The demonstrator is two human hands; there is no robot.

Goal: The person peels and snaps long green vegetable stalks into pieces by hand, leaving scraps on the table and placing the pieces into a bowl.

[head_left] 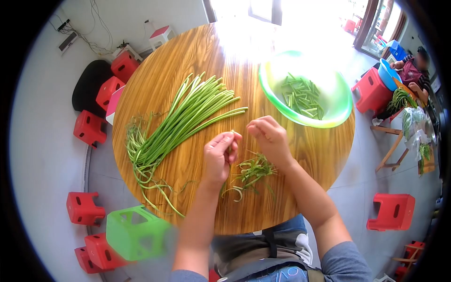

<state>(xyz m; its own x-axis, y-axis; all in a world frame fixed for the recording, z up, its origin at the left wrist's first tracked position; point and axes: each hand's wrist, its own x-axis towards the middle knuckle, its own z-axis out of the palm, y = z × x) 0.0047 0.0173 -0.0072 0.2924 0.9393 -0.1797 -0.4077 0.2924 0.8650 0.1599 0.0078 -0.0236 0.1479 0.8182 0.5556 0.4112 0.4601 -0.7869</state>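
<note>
A bunch of long green garlic scapes (181, 120) lies across the left side of the round wooden table (188, 188), thin curly ends toward me. My left hand (220, 157) is closed in a pinch around a garlic scape; its pale cut end peeks out above the fingertips. Close beside it, my right hand (271, 141) is raised with curled fingers, and whatever is in them is hidden. Below the hands sits a small heap of wilted trimmings (255, 171). Short cut scape pieces (303, 96) rest in a green-rimmed bowl (324, 123) at the back right.
Red stools (89, 129) line the left wall, and a green stool (136, 232) stands by the table's near left edge. Another red stool (391, 211) is at the right. A person (413, 70) sits at the far right near a blue basin (389, 75) and greens.
</note>
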